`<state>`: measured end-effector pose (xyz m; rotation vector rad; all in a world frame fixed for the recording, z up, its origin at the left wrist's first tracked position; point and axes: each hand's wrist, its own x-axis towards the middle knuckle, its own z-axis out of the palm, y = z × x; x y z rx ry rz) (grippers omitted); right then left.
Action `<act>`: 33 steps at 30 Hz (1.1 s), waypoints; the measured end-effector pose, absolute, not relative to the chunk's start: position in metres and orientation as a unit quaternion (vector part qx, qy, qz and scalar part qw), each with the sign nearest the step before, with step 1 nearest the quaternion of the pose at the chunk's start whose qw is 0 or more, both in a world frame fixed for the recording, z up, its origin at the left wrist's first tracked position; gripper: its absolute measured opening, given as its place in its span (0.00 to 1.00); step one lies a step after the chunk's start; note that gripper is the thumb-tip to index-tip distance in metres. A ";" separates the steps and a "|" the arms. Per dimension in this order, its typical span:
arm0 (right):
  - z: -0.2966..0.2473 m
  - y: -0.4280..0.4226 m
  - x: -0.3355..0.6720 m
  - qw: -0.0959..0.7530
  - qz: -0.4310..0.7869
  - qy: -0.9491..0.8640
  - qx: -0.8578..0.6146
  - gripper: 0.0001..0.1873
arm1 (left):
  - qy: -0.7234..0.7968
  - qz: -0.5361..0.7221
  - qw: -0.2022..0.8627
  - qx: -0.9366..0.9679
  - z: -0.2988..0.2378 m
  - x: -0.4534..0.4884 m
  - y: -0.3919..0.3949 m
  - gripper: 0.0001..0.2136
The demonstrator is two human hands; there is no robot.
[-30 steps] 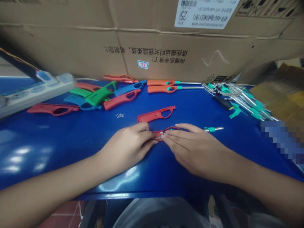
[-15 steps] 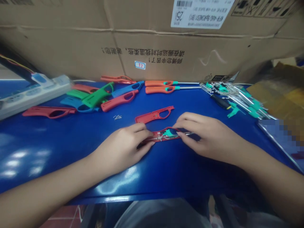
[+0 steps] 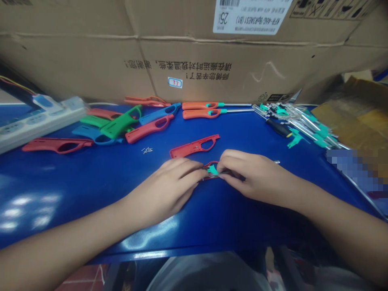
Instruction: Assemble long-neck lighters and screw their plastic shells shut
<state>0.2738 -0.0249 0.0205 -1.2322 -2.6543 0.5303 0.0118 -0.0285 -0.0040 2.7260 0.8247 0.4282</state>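
Between my hands, low over the blue table, is a red lighter half-shell with a teal trigger piece lying in it. My left hand is closed over the shell's handle end and covers most of it. At the other end my right hand pinches the lighter near the teal piece, and a metal tip shows beyond the knuckles. A second red half-shell lies just behind, its inner side up. Several small screws lie to its left.
Red, green and blue shells are heaped at the left beside a white power strip. Two orange lighters lie along the cardboard box. At the right are metal tubes with teal parts and a black screwdriver.
My left hand has slid right along the red shell, covering more of it. My right hand has shifted slightly left and its fingers have drawn in around the lighter's front.
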 end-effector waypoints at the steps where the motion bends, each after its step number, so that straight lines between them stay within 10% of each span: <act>1: 0.020 -0.025 0.274 0.084 0.179 -0.890 -0.410 0.06 | 0.280 0.145 0.141 0.938 -0.005 0.012 -0.028 0.16; 33: 0.020 -0.020 0.282 0.063 0.131 -0.919 -0.365 0.12 | 0.264 0.132 0.139 0.945 -0.008 0.010 -0.026 0.20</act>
